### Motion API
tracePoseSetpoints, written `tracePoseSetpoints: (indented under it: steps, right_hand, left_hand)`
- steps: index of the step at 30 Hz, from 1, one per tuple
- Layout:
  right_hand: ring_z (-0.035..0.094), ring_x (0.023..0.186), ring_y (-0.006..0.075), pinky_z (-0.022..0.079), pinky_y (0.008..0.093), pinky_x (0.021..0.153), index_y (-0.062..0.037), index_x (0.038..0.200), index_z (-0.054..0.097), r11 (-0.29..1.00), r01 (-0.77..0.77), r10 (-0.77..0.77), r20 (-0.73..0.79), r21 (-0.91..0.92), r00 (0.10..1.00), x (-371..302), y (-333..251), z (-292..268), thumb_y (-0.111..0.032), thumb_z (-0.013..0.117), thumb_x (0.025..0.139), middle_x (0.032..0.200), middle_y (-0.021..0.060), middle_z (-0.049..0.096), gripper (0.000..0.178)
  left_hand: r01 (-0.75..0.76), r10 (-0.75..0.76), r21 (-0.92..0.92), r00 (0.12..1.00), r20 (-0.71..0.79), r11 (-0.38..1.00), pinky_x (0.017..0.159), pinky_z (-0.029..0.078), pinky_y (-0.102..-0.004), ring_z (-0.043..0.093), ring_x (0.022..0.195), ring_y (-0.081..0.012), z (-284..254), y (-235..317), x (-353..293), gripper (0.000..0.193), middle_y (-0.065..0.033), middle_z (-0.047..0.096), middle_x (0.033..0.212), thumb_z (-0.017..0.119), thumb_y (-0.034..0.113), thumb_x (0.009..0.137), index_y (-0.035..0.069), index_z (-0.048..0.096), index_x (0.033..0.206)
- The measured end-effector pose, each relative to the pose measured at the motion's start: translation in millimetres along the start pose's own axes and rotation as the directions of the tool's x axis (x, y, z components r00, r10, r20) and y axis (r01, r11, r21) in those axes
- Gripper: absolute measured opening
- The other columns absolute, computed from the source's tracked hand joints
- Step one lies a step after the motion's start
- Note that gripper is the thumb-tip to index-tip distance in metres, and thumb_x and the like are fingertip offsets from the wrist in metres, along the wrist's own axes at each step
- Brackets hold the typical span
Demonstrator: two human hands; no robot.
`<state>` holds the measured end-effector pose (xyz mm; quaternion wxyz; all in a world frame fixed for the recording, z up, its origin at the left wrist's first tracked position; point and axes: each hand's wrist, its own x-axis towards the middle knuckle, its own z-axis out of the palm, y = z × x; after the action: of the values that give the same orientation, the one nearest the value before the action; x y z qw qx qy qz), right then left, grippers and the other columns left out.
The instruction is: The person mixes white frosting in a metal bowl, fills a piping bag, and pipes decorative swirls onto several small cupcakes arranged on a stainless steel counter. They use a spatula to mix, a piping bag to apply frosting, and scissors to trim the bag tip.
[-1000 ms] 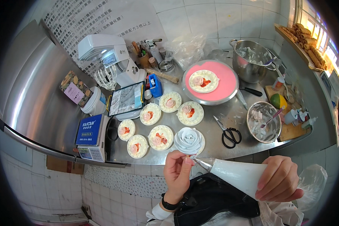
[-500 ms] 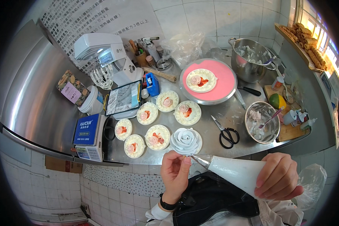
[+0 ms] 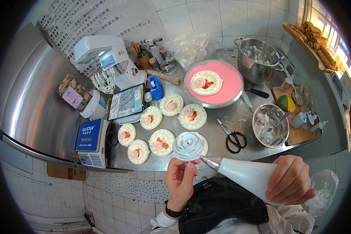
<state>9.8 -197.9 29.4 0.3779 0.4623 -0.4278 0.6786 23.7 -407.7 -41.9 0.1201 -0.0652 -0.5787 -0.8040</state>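
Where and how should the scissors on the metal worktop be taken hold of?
Probably best by the black handle loops, coming from the near side: the scissors lie flat on the worktop, blades pointing away and leftward, loops nearer.

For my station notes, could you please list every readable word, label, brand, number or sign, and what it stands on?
I copy no wording; print stands on:
Wall sheet: dark characters, partly legible.
Blue panel: white lettering, partly legible.
Stand mixer: mark too small.
Lilac label: too small.
White device: too small.
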Motion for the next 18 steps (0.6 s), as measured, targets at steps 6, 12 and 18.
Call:
tracePoseSetpoints:
  steps: [6, 12, 18]
  right_hand:
    - [0.061, 0.051, 0.015, 0.058, 0.0307, 0.059, -0.0058, 0.05, 0.053, 0.999, 0.035, -0.035, -0.034, 0.0, 0.999, -1.8, 0.9, -1.0, -0.03, 0.024, 0.102, 0.054, 0.0057, 0.059, 0.064]
    - [0.057, 0.047, 0.0157, 0.055, 0.0297, 0.054, -0.0098, 0.046, 0.048, 1.0, 0.028, -0.029, -0.095, -0.01, 0.995, -15.3, 3.4, -15.5, -0.033, 0.025, 0.102, 0.052, 0.0038, 0.057, 0.064]
    - [0.053, 0.101, 0.0221, 0.027, 0.0422, 0.106, -0.0098, 0.068, 0.045, 0.886, -0.291, 0.448, -0.509, 0.36, 0.735, -72.7, -14.6, -94.9, -0.029, 0.029, 0.1, 0.071, 0.003, 0.048, 0.041]
  left_hand:
    - [0.006, -0.005, 0.039, 0.999, -0.046, 0.999, 0.05, 0.037, -0.0176, 0.051, 0.061, -0.0073, 5.1, 2.5, 0.7, 0.014, -0.0073, 0.06, 0.088, 0.057, 0.012, 0.092, 0.003, 0.052, 0.101]
    - [0.033, -0.031, 0.054, 0.999, -0.038, 0.998, 0.05, 0.039, -0.0196, 0.051, 0.061, -0.0084, -2.4, -3.7, -1.2, 0.018, -0.0124, 0.063, 0.09, 0.056, 0.013, 0.093, 0.001, 0.052, 0.105]
    - [-0.085, 0.07, 0.21, 0.995, 0.077, 0.974, 0.064, 0.051, -0.0258, 0.062, 0.075, -0.0162, -33.2, -20.2, -5.3, 0.027, -0.0127, 0.063, 0.097, 0.058, 0.009, 0.089, -0.001, 0.051, 0.114]
